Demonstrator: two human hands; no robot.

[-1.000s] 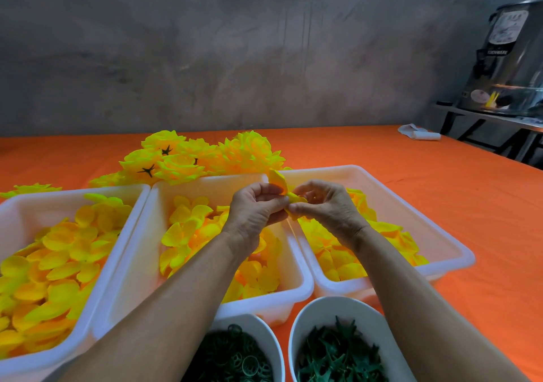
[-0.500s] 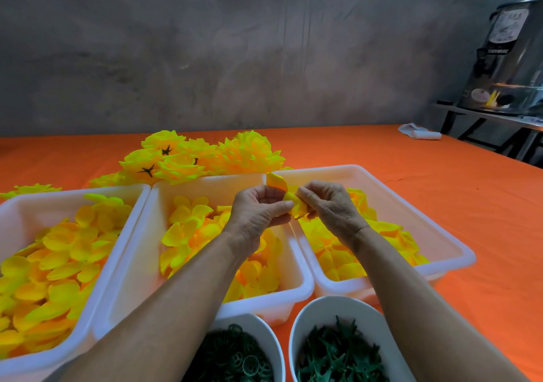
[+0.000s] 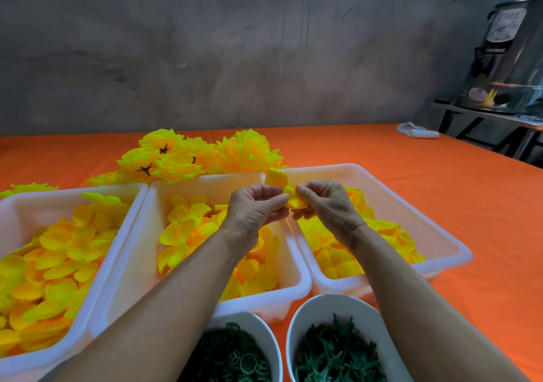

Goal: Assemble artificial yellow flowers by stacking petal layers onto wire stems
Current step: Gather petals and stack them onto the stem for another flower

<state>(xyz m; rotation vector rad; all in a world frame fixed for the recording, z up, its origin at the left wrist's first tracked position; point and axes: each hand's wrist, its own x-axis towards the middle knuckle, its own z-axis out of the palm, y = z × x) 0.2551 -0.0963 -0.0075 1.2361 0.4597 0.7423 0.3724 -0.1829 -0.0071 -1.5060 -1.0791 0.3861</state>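
Orange table [image 3: 411,182]; hands' fingers [image 3: 276,201] slightly wider apart on petal layer [image 3: 289,193]

Readable text scarce. Steel urn [image 3: 512,58], far right of right hand [image 3: 329,205], beyond table edge: dark band on body carries white brand lettering, too blurred to read with certainty. White label above it on same urn: printed lines and figure, illegible. Round sticker low on urn front: illegible. No text, number or sign legible elsewhere around the hands.
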